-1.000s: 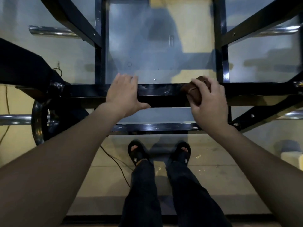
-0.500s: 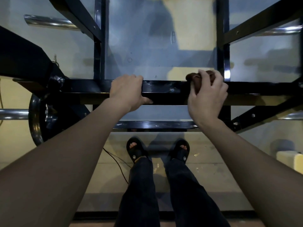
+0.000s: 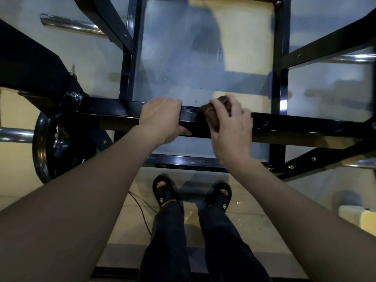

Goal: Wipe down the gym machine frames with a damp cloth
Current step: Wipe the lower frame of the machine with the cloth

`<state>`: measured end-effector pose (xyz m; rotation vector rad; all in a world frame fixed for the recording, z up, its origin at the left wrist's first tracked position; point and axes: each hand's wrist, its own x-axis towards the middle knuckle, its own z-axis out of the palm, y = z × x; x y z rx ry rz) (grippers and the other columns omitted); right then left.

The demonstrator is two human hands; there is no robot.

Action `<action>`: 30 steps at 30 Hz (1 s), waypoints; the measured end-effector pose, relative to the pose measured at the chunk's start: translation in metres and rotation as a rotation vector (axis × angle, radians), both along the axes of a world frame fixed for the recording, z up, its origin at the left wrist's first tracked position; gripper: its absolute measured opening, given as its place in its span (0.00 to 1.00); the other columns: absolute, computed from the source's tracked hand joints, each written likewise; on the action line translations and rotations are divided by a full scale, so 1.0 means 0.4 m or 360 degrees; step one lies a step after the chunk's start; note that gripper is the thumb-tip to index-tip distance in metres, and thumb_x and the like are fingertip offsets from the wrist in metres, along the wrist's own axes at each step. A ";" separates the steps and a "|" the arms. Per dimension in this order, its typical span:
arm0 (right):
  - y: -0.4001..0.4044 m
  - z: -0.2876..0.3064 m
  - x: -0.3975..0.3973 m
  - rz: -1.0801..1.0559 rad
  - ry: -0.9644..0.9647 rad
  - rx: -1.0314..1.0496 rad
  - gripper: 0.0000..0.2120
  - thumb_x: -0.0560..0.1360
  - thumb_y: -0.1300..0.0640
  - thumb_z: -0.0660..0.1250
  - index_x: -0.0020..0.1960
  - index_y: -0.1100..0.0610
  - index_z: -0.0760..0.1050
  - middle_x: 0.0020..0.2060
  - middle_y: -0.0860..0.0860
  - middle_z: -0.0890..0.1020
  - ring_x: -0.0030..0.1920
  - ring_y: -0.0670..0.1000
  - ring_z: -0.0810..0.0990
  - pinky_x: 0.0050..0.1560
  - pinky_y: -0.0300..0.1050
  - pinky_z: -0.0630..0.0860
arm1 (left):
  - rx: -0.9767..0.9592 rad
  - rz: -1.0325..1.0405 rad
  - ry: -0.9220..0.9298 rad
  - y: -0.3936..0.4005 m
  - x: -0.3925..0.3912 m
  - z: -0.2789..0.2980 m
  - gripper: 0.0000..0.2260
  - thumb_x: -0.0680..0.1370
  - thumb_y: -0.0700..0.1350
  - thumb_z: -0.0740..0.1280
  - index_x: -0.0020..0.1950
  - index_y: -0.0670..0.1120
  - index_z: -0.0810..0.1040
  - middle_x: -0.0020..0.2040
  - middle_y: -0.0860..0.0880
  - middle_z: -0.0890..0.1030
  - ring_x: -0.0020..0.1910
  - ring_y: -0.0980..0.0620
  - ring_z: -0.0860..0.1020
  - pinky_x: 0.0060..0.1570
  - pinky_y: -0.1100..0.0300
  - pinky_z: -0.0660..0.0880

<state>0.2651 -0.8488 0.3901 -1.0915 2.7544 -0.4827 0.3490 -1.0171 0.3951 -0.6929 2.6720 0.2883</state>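
A black steel machine frame fills the view, and its horizontal crossbar (image 3: 305, 124) runs across the middle. My left hand (image 3: 161, 121) grips this crossbar, fingers curled over the top and thumb underneath. Just to its right, my right hand (image 3: 231, 127) holds a bunched brown cloth (image 3: 209, 113) and presses it against the bar. The cloth sits close beside my left hand's fingers. Most of the cloth is hidden under my right palm.
Two black uprights (image 3: 282, 58) rise behind the crossbar. A black weight plate (image 3: 43, 143) on a chrome bar (image 3: 14, 135) sits at the left. A lower black rail (image 3: 183, 160) runs near my sandalled feet (image 3: 163, 192). A thin cable (image 3: 142, 212) lies on the floor.
My right hand has slid the cloth leftward along the crossbar, from near the right upright to right beside my left hand. The left hand's fingers curled over the bar.
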 end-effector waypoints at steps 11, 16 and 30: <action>-0.029 -0.001 0.028 -0.0060 -0.0019 -0.0023 0.26 0.77 0.53 0.73 0.74 0.48 0.73 0.76 0.56 0.69 0.62 0.63 0.71 0.63 0.58 0.69 | -0.0024 0.0018 0.0013 0.008 0.003 0.005 0.27 0.71 0.70 0.73 0.54 0.49 0.74 0.51 0.46 0.79 0.50 0.43 0.77 0.42 0.53 0.65; 0.095 -0.003 -0.035 0.0054 0.0060 -0.0002 0.28 0.76 0.56 0.74 0.75 0.49 0.73 0.74 0.57 0.70 0.63 0.64 0.72 0.65 0.62 0.72 | -0.0040 -0.0020 0.0010 0.010 0.005 0.002 0.30 0.71 0.72 0.71 0.58 0.49 0.75 0.52 0.47 0.79 0.52 0.44 0.77 0.43 0.53 0.65; 0.043 0.006 -0.060 -0.0374 -0.0031 0.0132 0.25 0.81 0.49 0.68 0.77 0.47 0.70 0.75 0.56 0.67 0.69 0.61 0.68 0.71 0.58 0.67 | -0.0009 -0.0005 -0.0039 0.009 0.005 0.001 0.31 0.72 0.72 0.70 0.60 0.48 0.75 0.54 0.47 0.79 0.53 0.44 0.76 0.45 0.52 0.66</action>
